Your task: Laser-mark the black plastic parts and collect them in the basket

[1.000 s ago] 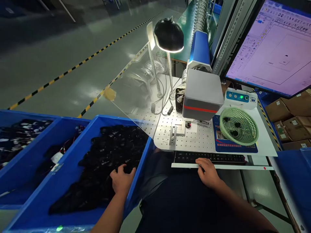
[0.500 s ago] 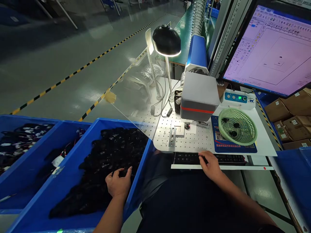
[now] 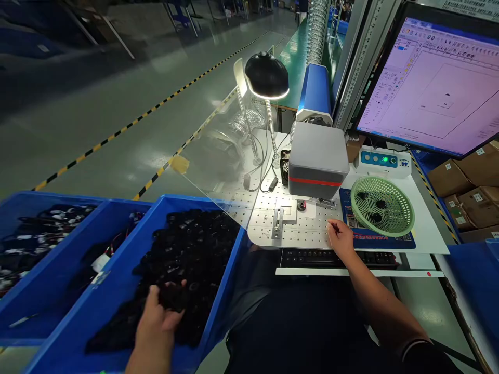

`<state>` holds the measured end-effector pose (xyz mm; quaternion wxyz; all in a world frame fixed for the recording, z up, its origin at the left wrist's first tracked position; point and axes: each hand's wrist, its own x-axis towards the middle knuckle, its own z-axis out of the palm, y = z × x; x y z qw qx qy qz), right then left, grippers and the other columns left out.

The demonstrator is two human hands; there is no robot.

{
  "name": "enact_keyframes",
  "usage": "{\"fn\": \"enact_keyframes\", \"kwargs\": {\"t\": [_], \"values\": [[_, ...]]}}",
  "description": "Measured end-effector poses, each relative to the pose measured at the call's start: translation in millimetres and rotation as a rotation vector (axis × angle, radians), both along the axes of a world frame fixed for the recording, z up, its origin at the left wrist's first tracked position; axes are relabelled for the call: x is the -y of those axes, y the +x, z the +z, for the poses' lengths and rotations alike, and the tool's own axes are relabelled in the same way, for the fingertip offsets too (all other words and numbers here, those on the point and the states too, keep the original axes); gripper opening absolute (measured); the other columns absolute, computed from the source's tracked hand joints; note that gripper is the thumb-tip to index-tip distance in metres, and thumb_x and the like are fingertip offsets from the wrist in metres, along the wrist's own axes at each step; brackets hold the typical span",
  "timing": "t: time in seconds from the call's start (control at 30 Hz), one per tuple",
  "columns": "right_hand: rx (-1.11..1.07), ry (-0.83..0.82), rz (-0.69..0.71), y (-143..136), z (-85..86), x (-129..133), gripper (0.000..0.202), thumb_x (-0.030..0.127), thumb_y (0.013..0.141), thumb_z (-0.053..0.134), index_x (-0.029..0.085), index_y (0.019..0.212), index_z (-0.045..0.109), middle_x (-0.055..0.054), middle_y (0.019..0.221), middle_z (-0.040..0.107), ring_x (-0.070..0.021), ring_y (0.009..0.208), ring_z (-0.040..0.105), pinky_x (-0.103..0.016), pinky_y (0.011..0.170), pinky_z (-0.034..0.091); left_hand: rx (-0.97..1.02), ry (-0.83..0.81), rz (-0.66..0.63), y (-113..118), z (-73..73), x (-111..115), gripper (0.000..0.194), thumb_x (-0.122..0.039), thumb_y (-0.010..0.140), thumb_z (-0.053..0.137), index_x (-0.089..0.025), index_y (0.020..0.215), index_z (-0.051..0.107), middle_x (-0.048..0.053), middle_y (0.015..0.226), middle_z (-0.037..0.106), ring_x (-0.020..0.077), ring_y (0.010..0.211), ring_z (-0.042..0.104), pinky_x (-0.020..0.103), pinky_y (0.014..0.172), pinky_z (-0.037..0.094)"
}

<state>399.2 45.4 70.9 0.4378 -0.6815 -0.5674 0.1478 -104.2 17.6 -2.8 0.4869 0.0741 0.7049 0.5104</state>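
My left hand (image 3: 156, 319) is in the large blue bin (image 3: 125, 270), low over a heap of black parts (image 3: 198, 244). Its fingers curl around a small black part (image 3: 172, 298), whose shape is blurred against the heap. My right hand (image 3: 341, 240) hovers at the front edge of the perforated metal plate (image 3: 257, 231), just above the black keyboard (image 3: 307, 256). Its fingers are curled together, with nothing visible in them. A small round black part (image 3: 301, 205) sits on the plate by a metal bracket (image 3: 277, 223), below the grey machine head (image 3: 319, 156).
A green basket (image 3: 405, 221) with a few black parts stands on a blue mat (image 3: 384, 240) at right. Behind it are a control box (image 3: 384, 160) and a monitor (image 3: 432, 88). A lit lamp (image 3: 267, 75) and a clear sheet (image 3: 210, 166) stand left of the machine.
My left hand has moved left and toward me within the bin, turning over with a black part. My right hand has lifted off the keyboard toward the plate edge, its fingers curling in.
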Motion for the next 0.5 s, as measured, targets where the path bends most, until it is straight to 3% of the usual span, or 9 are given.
{"fn": "enact_keyframes", "kwargs": {"t": [0.1, 0.2, 0.3, 0.4, 0.5], "values": [[0.026, 0.011, 0.005, -1, 0.2, 2, 0.024, 0.034, 0.092, 0.055, 0.020, 0.100, 0.072, -0.005, 0.090, 0.074, -0.0188, 0.076, 0.067, -0.033, 0.073, 0.055, 0.233, 0.137, 0.091, -15, 27.1, -2, 0.048, -0.057, 0.097, 0.025, -0.021, 0.083, 0.053, 0.010, 0.098, 0.071, 0.0154, 0.065, 0.053, 0.021, 0.044, 0.044], [0.040, 0.022, 0.004, -2, 0.2, 2, 0.023, 0.034, 0.092, 0.055, 0.020, 0.099, 0.072, -0.006, 0.091, 0.074, -0.0192, 0.077, 0.068, -0.033, 0.073, 0.055, 0.293, 0.272, 0.103, -16, 35.2, -2, 0.049, -0.062, 0.094, 0.032, -0.022, 0.090, 0.060, 0.013, 0.107, 0.072, 0.0151, 0.065, 0.053, 0.018, 0.041, 0.039], [0.066, 0.034, 0.009, -3, 0.8, 2, 0.022, 0.033, 0.093, 0.055, 0.021, 0.098, 0.072, -0.005, 0.090, 0.074, -0.0193, 0.076, 0.067, -0.033, 0.073, 0.055, 0.332, 0.210, 0.096, -3, 18.9, -4, 0.045, -0.062, 0.091, 0.042, -0.023, 0.094, 0.063, 0.013, 0.110, 0.072, 0.0192, 0.077, 0.062, 0.022, 0.047, 0.047], [0.078, 0.046, 0.014, -4, 2.9, 3, 0.022, 0.033, 0.093, 0.053, 0.021, 0.096, 0.072, -0.005, 0.089, 0.073, -0.0190, 0.076, 0.067, -0.033, 0.072, 0.054, 0.348, 0.103, 0.085, 13, -3.7, -9, 0.036, -0.054, 0.091, 0.047, -0.021, 0.092, 0.063, 0.012, 0.108, 0.072, 0.0239, 0.098, 0.067, 0.029, 0.065, 0.057], [0.089, 0.057, 0.012, -5, 5.9, 3, 0.022, 0.033, 0.093, 0.052, 0.021, 0.095, 0.071, -0.004, 0.087, 0.073, -0.0189, 0.075, 0.066, -0.033, 0.071, 0.054, 0.285, 0.136, 0.040, 20, -9.3, -16, 0.032, -0.052, 0.089, 0.049, -0.022, 0.087, 0.060, 0.011, 0.108, 0.072, 0.0269, 0.111, 0.065, 0.036, 0.080, 0.058]]}}
